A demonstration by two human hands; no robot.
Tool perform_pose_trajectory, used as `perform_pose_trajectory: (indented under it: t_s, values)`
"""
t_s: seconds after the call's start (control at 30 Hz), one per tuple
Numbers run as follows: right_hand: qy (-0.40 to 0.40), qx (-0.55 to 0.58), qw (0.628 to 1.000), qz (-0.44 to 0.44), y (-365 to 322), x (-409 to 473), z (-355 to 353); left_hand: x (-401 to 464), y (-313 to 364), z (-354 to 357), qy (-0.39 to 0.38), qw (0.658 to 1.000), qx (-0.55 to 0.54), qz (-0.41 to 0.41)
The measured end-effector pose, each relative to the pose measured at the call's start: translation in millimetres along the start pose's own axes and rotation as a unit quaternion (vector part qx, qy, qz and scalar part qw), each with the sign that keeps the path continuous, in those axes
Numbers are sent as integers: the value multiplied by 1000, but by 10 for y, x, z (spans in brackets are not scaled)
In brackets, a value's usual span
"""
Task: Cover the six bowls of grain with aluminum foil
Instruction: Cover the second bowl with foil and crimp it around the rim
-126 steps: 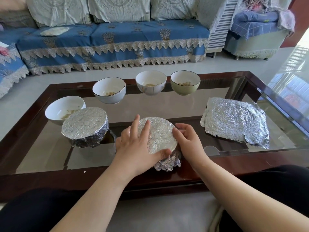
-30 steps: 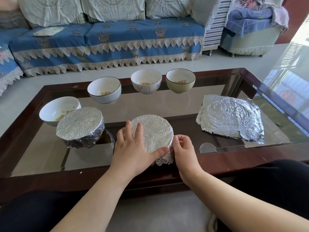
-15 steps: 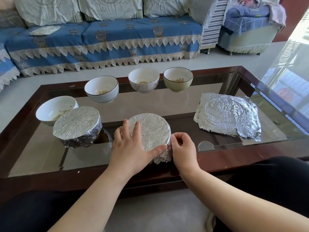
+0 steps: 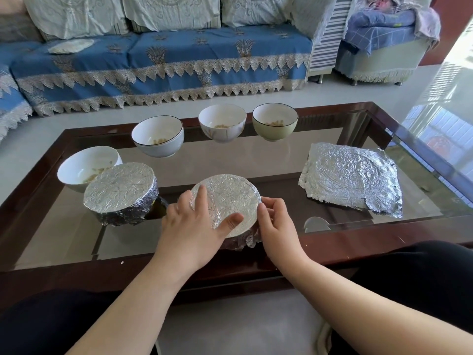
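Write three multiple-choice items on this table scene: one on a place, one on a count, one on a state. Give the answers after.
1. Where does the stack of foil sheets lie?
A. on the sofa
B. on the glass table, to the right of the bowls
C. inside a bowl

2. How many bowls stand uncovered?
A. two
B. four
C. six

3. What is the left hand doing?
A. pressing flat on the foil top of the near bowl
B. lifting a foil sheet
C. resting on the table frame

Answers:
1 B: the sheets lie flat on the glass at the right.
2 B: four open bowls show grain; the other two wear foil.
3 A: its palm and fingers lie on the foil while the right hand pinches the rim.
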State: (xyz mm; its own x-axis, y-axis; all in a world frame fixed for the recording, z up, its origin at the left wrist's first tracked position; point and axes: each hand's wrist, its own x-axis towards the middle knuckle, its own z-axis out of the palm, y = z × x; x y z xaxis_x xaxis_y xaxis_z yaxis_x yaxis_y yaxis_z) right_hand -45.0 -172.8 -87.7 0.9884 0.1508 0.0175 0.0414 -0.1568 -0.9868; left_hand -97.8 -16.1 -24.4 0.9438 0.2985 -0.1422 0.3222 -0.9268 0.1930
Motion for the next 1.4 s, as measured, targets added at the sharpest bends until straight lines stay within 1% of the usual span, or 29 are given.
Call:
perform_pose_trajectory:
  t_s: [0.07, 0.17, 0.23, 0.33, 0.4, 0.47, 0.53, 0.67, 0.8, 0.97, 1.1, 1.23, 1.4]
  values:
    - [-7, -47, 999, -27, 13, 81, -32, 8, -77, -61, 9, 1000, 14, -1]
    - [-7, -81, 995, -54, 33, 151, -64, 85, -195, -59, 74, 996, 57, 4]
    - [-11, -91, 994, -60, 42, 159, -64, 163, -233, -24, 93, 993, 45, 60]
    - [-8, -92, 994, -59, 73, 140, -47, 231, -191, 30, 63, 981, 44, 179]
    - [-2, -95, 993, -64, 80, 121, -52, 267, -164, 68, 28, 978, 51, 198]
    - [-5, -89, 994, -63, 80, 91, -68, 292, -169, 111, 6, 980, 59, 192]
    - [-14, -79, 995, -56, 80, 44, -65, 299, -183, 129, 1, 980, 57, 189]
    - [-16, -73, 995, -59, 147, -60, -11, 287, -175, 144, 14, 982, 45, 182]
    - [-18, -93, 994, -58, 208, -54, 31, 272, -145, 170, 20, 986, 40, 163]
    - [35, -92, 989, -111, 242, 27, 74, 212, -54, 234, 37, 991, 47, 120]
    - [37, -79, 993, -78, 233, 33, 100, 201, -27, 246, 36, 992, 55, 106]
    - [48, -33, 998, -37, 210, 26, 130, 199, -27, 256, 44, 992, 62, 104]
    - [69, -11, 997, -28, 143, 16, 181, 193, -9, 249, 43, 992, 66, 99]
